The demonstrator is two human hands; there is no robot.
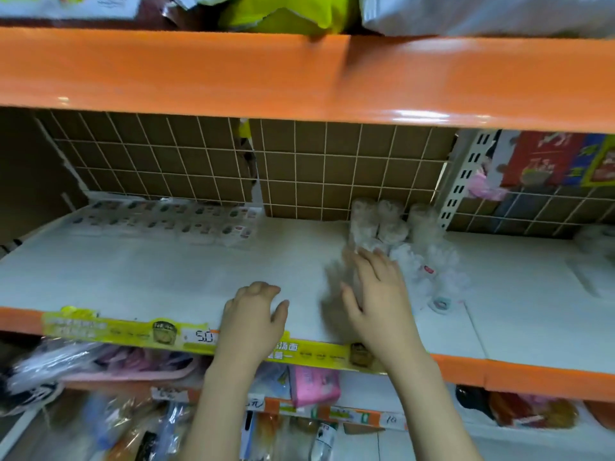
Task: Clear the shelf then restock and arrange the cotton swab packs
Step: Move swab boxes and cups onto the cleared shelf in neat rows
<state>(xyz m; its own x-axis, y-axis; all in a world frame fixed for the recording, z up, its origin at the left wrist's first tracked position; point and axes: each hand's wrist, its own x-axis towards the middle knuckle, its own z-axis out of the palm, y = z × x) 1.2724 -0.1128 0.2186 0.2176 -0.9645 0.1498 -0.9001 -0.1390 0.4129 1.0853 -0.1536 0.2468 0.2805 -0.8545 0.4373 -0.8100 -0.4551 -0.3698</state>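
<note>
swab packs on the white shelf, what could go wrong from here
1. The swab packs stand upright, crowded beside looser ones; the right hand reaching in could topple them.
2. Small packs lie on the shelf nearer the front and might get swept off.

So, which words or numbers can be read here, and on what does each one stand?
"5.0": white price tag on the front edge of the white shelf.
"10": handwritten tag on the lower shelf edge.
"汤面": yellow-green strip, partly readable.
Flat packs at the back, cotton swab packs: too blurred.
</note>
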